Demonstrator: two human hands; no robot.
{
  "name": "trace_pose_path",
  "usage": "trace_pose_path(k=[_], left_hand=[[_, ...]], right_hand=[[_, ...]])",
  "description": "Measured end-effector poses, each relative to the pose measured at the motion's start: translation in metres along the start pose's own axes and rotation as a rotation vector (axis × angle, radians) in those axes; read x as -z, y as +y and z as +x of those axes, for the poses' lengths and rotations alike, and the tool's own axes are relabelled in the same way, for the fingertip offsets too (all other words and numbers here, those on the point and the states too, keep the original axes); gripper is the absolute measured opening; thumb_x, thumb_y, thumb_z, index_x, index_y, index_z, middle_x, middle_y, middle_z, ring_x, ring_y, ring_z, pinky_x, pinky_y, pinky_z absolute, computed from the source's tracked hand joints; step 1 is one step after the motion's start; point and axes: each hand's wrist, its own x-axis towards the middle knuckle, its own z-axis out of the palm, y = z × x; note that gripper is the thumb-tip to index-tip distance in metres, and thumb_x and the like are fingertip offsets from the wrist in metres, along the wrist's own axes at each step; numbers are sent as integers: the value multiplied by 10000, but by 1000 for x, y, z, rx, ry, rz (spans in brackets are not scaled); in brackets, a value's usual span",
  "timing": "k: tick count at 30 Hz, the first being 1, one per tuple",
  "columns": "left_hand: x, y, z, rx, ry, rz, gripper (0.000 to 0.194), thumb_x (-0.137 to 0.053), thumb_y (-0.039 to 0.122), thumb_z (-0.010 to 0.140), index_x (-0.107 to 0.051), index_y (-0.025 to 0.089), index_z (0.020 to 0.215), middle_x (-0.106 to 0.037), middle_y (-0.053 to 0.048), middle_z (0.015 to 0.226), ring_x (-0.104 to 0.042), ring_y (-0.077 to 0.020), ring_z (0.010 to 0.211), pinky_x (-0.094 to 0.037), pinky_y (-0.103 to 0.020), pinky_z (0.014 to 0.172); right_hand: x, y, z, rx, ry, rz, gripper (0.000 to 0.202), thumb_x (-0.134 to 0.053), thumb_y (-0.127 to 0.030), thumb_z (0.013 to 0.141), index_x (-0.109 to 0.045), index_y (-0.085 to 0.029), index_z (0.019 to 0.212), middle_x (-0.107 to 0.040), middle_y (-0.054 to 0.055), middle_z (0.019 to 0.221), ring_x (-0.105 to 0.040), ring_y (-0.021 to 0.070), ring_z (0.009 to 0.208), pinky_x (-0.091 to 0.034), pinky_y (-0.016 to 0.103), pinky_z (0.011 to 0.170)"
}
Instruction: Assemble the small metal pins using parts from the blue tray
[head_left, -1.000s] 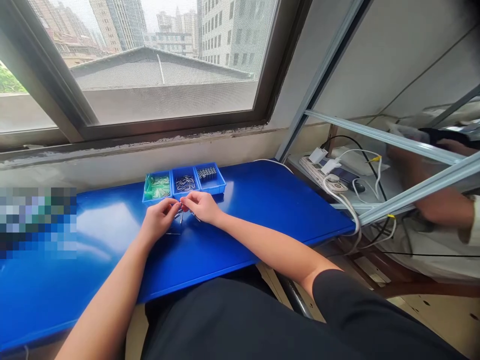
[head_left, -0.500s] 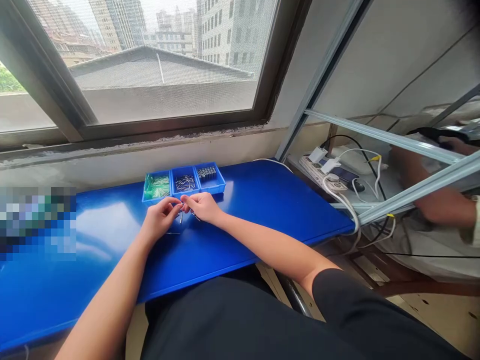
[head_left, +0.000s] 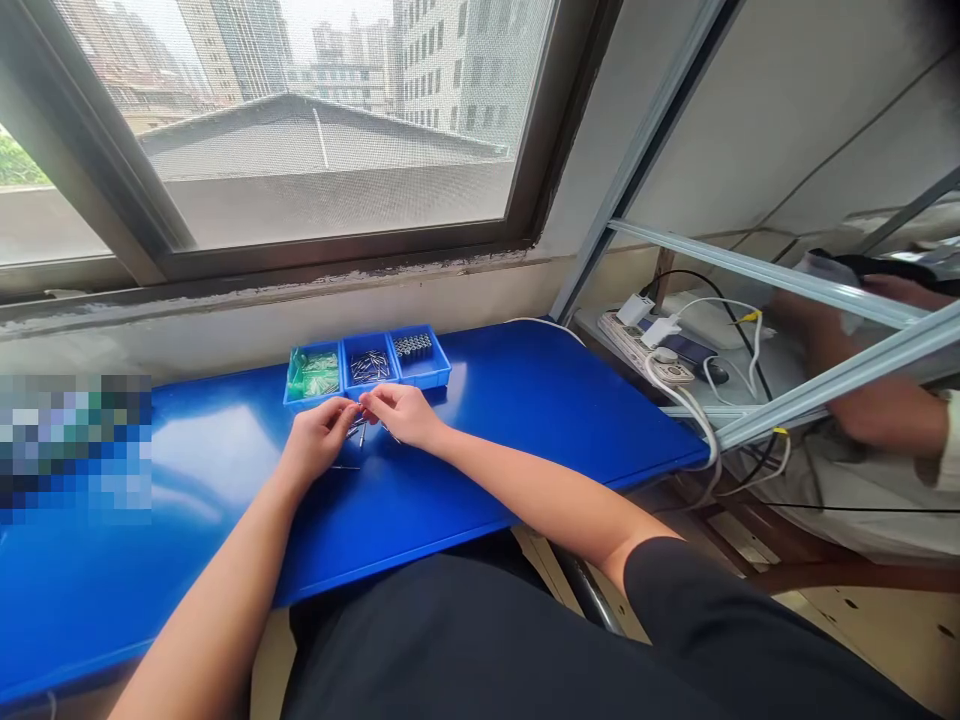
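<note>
My left hand and my right hand meet fingertip to fingertip over the blue table. Both are closed in a pinch; whatever lies between the fingertips is too small to name. Several thin metal pins lie on the table under and between the hands, partly covered by the fingers. Just beyond the hands stands a row of three joined blue bins. The left bin has a green bag with small pieces, the middle bin loose dark metal pins, and the right bin upright metal cylinders in rows.
A window and wall rise behind the table. At right, a metal frame borders a shelf with a power strip, chargers and white cables. Another person's arm is behind the frame. A blurred patch covers the table's left.
My hands stay nearly in place, with the fingertips shifting slightly to the left. The other person's arm at right has moved a little.
</note>
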Motion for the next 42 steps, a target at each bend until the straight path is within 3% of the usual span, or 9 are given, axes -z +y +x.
trace_pose_path(k=[4,7,16,25,30,36,42], left_hand=[[2,2,1,2,20,57,336,-499,430,942,-685,164,854,-619,1,645,-507,-120,567,-400,-240,557],[3,1,1,11,16,58,340,-492,432,943,-686,164,866,-614,4,641,-498,-119,559,-398,-242,554],[2,1,-1,58,13,-27,325,-510,451,929,-666,169,887,-566,15,593,-455,-111,503,-363,-241,502],[0,1,-2,70,18,-65,277,-526,449,928,-611,186,929,-513,44,552,-436,-98,458,-342,-223,472],[0,1,-1,63,24,-53,269,-531,452,928,-604,193,933,-488,53,537,-410,-96,447,-327,-223,467],[1,0,-1,67,31,-27,287,-507,449,940,-622,186,924,-525,38,564,-447,-104,478,-349,-224,482],[2,0,-1,82,36,-9,304,-487,439,943,-634,177,901,-556,22,595,-470,-111,521,-371,-225,504]], right_hand=[[-4,4,0,23,32,70,282,-667,-448,859,-663,-183,954,-703,20,791,-674,137,707,-556,283,723],[-4,3,0,23,38,86,234,-665,-409,863,-656,-186,936,-702,20,793,-678,141,730,-562,288,734],[1,-5,0,-12,-15,13,423,-593,-551,885,-643,-168,713,-685,22,715,-638,132,678,-507,262,698],[2,-5,0,-21,-16,-82,589,-501,-661,897,-669,-152,654,-692,38,684,-638,136,669,-477,256,703],[1,-4,0,-6,-12,-88,485,-525,-559,927,-663,-161,686,-696,33,716,-643,137,691,-488,259,709],[0,-5,-2,39,32,-91,220,-638,-388,877,-685,-174,902,-712,23,830,-653,136,751,-507,269,749],[1,-7,-3,20,0,-99,260,-622,-396,892,-684,-162,798,-720,34,782,-660,148,738,-506,276,741]])
